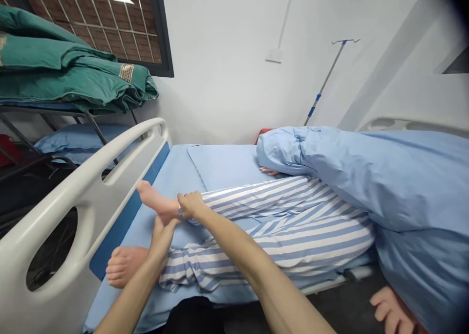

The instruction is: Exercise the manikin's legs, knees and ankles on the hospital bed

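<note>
A figure that looks like a care manikin lies on the bed in blue-and-white striped trousers [293,236]. Its far foot [154,199] is bare, toes turned up and to the left. My left hand [163,235] is closed round the underside of that ankle and heel. Just to its right, my right hand [191,205] grips the ankle from above at the trouser cuff, its fingers partly hidden on the far side. The near foot [126,266] rests on the sheet, left of my left forearm, which partly covers its ankle.
A white bed-end board [91,177] stands at the left. A light blue quilt [348,172] covers the upper body; one manikin hand [394,309] hangs over the near side. An IV pole [326,79] rises behind. Green bedding [73,70] lies on another bed.
</note>
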Demonstrator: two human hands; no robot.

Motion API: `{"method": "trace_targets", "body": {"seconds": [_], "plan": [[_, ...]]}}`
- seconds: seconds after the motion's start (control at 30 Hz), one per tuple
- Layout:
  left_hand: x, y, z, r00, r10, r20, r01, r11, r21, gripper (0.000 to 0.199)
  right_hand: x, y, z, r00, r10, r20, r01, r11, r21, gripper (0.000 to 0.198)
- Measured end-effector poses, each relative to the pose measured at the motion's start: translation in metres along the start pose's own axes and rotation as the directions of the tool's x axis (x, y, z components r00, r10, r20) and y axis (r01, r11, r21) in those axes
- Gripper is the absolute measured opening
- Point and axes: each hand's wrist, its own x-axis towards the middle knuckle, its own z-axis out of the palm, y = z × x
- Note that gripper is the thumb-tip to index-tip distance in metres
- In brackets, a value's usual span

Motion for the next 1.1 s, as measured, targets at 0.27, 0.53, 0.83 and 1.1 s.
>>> {"method": "trace_targets", "body": {"seconds": [0.27,0.53,0.83,1.1], "plan": [[-0.083,-0.021,-0.051,0.973,-0.217,-0.075,0.179,0.921,-0.346,0.028,-0.039,-0.027,0.014,0.987,0.057,-0.153,-0.045,0.996,0.08,0.046],[-0.101,-0.067,-0.056,0.79,-0.591,0.163,0.544,0.553,-0.631,0.011,-0.124,-0.081,0.002,0.997,-0.037,0.075,0.018,0.971,0.239,0.047],[-0.107,0.092,-0.06,0.965,-0.188,0.182,0.255,0.522,-0.814,0.008,-0.125,-0.056,-0.135,1.0,-0.015,-0.009,0.016,0.969,0.248,0.062],[-0.161,0.306,-0.02,0.751,0.58,0.314,-0.057,0.531,-0.845,0.022,-0.168,0.044,-0.343,0.899,0.012,-0.438,0.182,0.899,0.398,0.046]]}}
